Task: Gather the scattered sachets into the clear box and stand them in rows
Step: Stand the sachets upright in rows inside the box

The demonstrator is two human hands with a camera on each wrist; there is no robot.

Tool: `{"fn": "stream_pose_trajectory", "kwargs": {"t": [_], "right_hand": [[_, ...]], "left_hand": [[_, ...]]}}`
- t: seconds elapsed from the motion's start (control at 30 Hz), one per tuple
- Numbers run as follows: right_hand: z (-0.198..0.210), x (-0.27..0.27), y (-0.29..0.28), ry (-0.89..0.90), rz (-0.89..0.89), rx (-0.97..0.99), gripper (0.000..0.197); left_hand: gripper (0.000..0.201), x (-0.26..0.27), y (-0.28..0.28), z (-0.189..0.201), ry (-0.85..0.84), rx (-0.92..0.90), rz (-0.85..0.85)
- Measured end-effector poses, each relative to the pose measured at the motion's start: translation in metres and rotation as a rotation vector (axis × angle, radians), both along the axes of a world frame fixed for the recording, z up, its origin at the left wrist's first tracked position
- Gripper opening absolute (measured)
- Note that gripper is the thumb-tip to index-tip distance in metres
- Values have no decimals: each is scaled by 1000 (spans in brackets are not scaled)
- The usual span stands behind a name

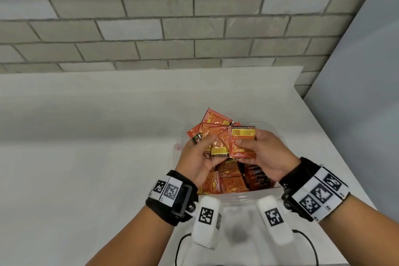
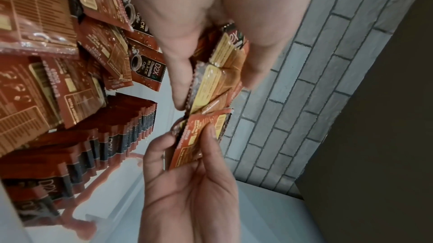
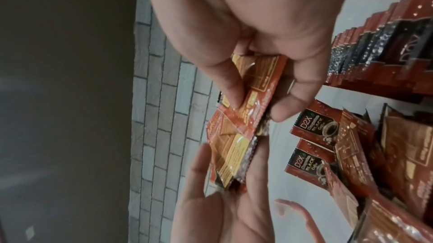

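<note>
Both hands hover over the clear box [image 1: 241, 197]. My left hand [image 1: 205, 149] grips a fanned bunch of orange-red sachets [image 1: 212, 129]; the left wrist view shows that bunch [image 2: 218, 62] between thumb and fingers. My right hand [image 1: 243, 146] pinches one sachet [image 1: 243, 136] at the bunch's right edge, seen also as the pinched sachet [image 3: 260, 87] in the right wrist view. Inside the box, a row of sachets [image 2: 112, 136] stands on edge at the right. Loose sachets [image 1: 228, 179] lie on the left.
The box sits on a white table [image 1: 86, 136] against a grey brick wall [image 1: 172, 28]. The table's right edge [image 1: 336, 147] runs close beside the box, with a grey panel [image 1: 367, 93] beyond. Black cables [image 1: 179, 246] hang near the front edge.
</note>
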State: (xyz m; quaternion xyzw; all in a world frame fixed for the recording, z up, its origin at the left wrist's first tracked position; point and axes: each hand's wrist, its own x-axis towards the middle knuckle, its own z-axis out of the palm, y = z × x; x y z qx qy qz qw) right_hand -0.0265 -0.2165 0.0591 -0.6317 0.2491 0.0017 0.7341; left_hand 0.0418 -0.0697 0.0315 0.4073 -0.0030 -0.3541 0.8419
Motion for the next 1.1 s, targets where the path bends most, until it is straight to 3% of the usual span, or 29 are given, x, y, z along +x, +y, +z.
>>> {"fn": "stream_pose_trajectory", "kwargs": {"t": [0.13, 0.4, 0.63, 0.73, 0.87, 1.1], "right_hand": [[-1, -1, -6, 25, 15, 84, 20], [-2, -4, -5, -6, 2, 100, 26], [-2, -7, -3, -40, 30, 25, 30], [-3, -10, -2, -39, 61, 17, 27], [1, -15, -8, -41, 72, 7, 26], [19, -10, -28, -75, 62, -83, 22]], "left_hand": [[24, 1, -2, 1, 126, -65, 44], [37, -1, -3, 0, 1, -14, 28], [32, -3, -5, 3, -51, 24, 55], [12, 0, -3, 3, -63, 59, 104], [10, 8, 0, 1, -141, 157, 133], [20, 15, 7, 2, -241, 294, -67]]}}
